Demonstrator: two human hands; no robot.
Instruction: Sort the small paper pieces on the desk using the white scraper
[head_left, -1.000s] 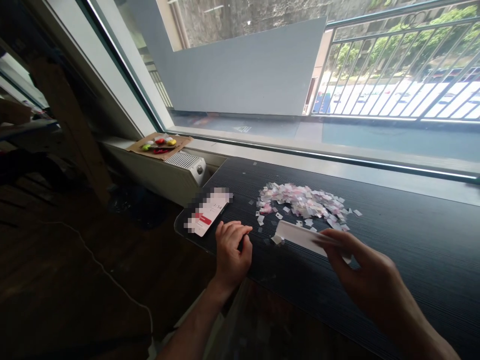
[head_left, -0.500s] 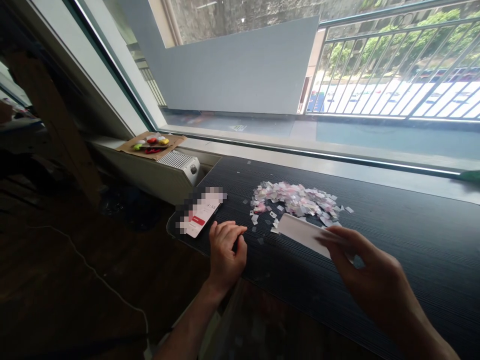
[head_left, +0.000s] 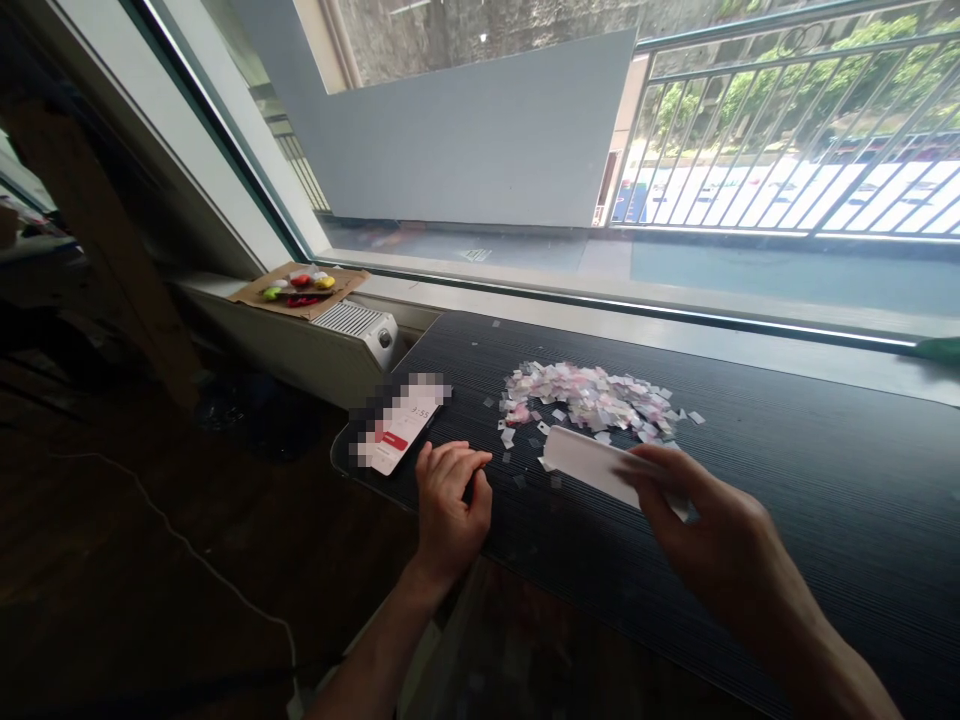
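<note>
Clamps right hand (head_left: pixel 712 545) on flat white plastic card (head_left: pixel 589 466), edge down scraper-like (pink-white paper scraps (head_left: pixel 589 395) just beyond); rests left hand (head_left: pixel 448 505) loose, empty.

Only readable txt is on the phone (head_left: pixel 401 428), flat on the counter (head_left: pixel 825 480) just beyond the left hand (head_left: pixel 448 505), slightly to its left. Digits on the screen read approx "3:55"; ":55" is fairly clear, 1st digit unsure. Below them is a red button w/ white lettering, too small to read. Rest of the screen is blurred. Paper scraps (head_left: pixel 589 398) beyond the right hand (head_left: pixel 712 545) have pink & white print, illegible. The white card (head_left: pixel 592 462) pinched in that hand shows a plain face.
</note>
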